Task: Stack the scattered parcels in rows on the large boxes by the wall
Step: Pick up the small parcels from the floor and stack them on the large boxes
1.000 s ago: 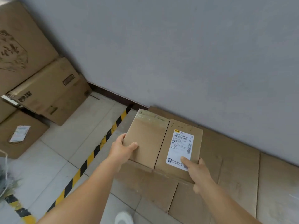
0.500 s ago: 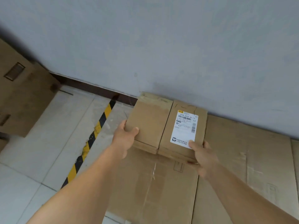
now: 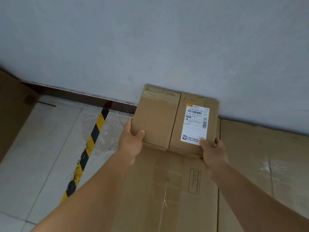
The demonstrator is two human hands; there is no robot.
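Gripping two parcels (image 3: 175, 118) side by side, two hands (image 3: 131, 143) meet one large box (image 3: 167, 190).

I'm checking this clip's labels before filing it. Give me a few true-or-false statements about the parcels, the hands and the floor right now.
1. Two parcels sit side by side at the wall. True: a plain parcel and a labelled parcel.
2. The white label is on the left-hand parcel. False: it is on the right-hand one.
3. The left hand grips the plain parcel's near corner. True.
4. The right hand hangs free. False: it holds the labelled parcel's near edge.
5. The floor stripe is red and white. False: yellow and black.
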